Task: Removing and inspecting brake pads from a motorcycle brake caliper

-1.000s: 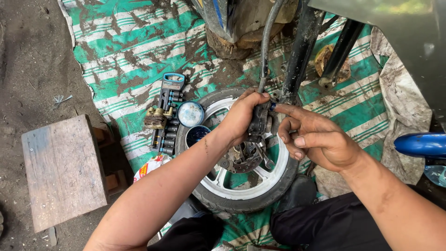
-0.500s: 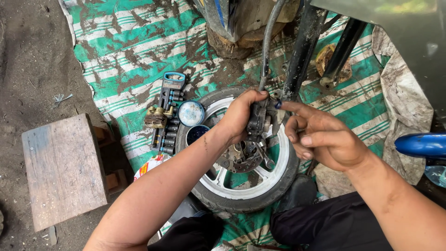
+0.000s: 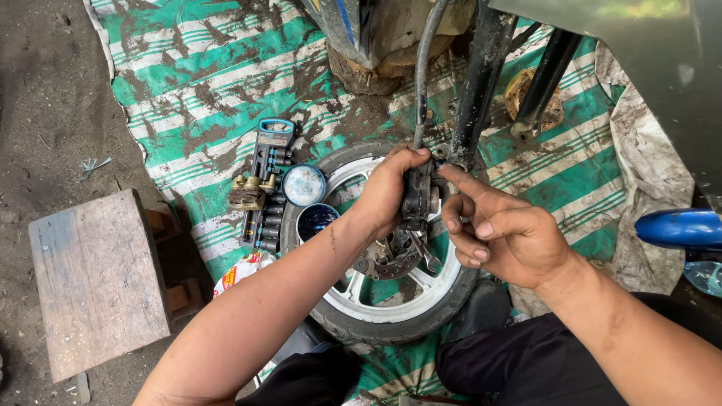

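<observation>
Caliper point(image 3: 416, 197) sits gripped in my left hand point(image 3: 387, 192) over the wheel point(image 3: 391, 301) (fingers wrapped around it); my right hand point(image 3: 504, 237) extends its index fingertip to the caliper's top, other fingers curled.

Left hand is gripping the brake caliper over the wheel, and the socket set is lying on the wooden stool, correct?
Not quite. The left hand does grip the brake caliper over the wheel, but the socket set lies on the green striped tarp, not on the wooden stool. The head view shows it.
</observation>
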